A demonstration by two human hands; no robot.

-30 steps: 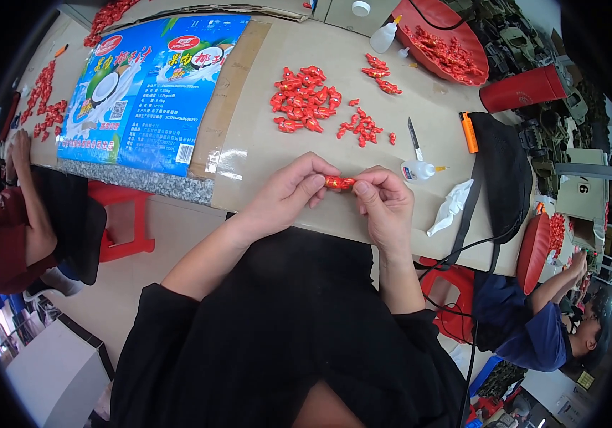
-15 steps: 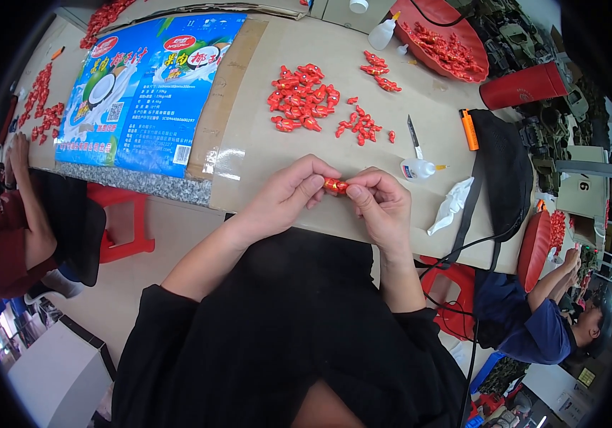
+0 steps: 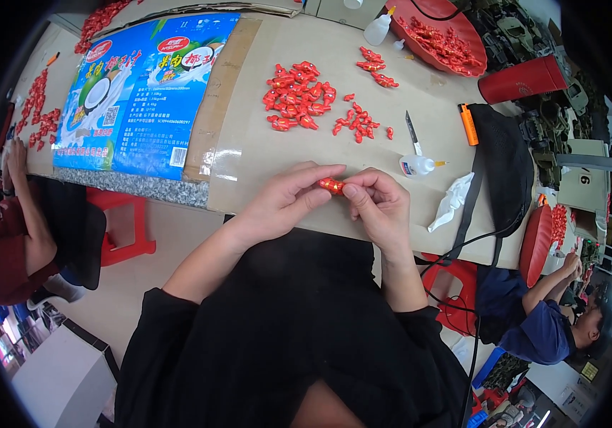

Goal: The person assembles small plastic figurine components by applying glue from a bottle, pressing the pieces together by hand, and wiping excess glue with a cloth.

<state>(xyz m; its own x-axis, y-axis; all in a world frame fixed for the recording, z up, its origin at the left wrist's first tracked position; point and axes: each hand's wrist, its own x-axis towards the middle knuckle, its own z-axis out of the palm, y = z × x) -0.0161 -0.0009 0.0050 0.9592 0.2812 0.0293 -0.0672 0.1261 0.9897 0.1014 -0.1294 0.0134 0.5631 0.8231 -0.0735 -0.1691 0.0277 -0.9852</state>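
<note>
In front of my body, at the table's near edge, a small glossy red plastic piece with gold marks (image 3: 331, 186) is between my hands. My right hand (image 3: 381, 203) pinches its right end between thumb and forefinger. The left end lies between the thumb and forefinger of my left hand (image 3: 284, 201), which curve loosely around it; the other left fingers are partly hidden. Beyond my hands are a heap of larger red figure pieces (image 3: 297, 96) and a group of smaller red parts (image 3: 357, 123). Several more figures (image 3: 376, 68) lie farther back.
Right of my hands are a knife (image 3: 412, 133), a glue bottle (image 3: 418, 165), crumpled tissue (image 3: 451, 202), an orange lighter-like object (image 3: 468, 125) and a black bag (image 3: 503, 167). A red basin (image 3: 478, 44) and red tumbler (image 3: 522, 79) stand behind. Blue printed cardboard (image 3: 142, 100) lies left. Co-workers sit either side.
My left thumb and forefinger have loosened and spread around the red piece. It has tilted and more of its surface shows. My right hand keeps its pinch.
</note>
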